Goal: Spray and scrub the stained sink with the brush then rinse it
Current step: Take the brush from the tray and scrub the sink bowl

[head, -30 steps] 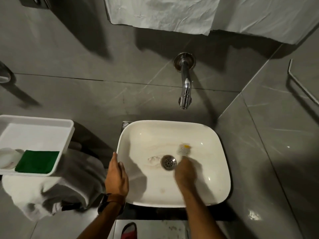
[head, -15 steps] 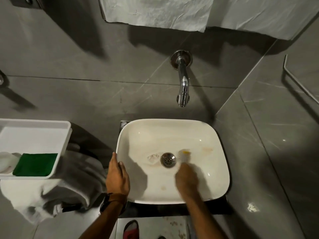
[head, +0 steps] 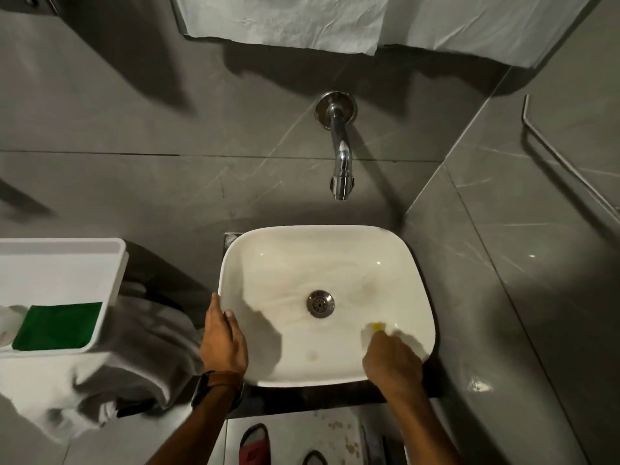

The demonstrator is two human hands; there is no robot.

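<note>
Scrubbing the near right corner of the stained sink, tap dry.

I see my right hand (head: 391, 362) curled around the brush (head: 378, 327), of which only a blurred yellow tip shows past the knuckles, low against the sink (head: 322, 239) wall beside the drain (head: 320, 303); my left hand (head: 223, 340) lies flat with fingers together over the left rim, thumb hooked inside. As far as the blur allows, the brush's long axis runs from my palm up and slightly left, head pointing toward the drain. I judge the risks as these: a wet, slick bowl could let the bristles skate and the brush slip from my grip; a faint brownish spot (head: 312, 355) near the front and the tan film right of the drain could be missed; hard strokes could splash the towel (head: 110, 374) beside the basin.
</note>
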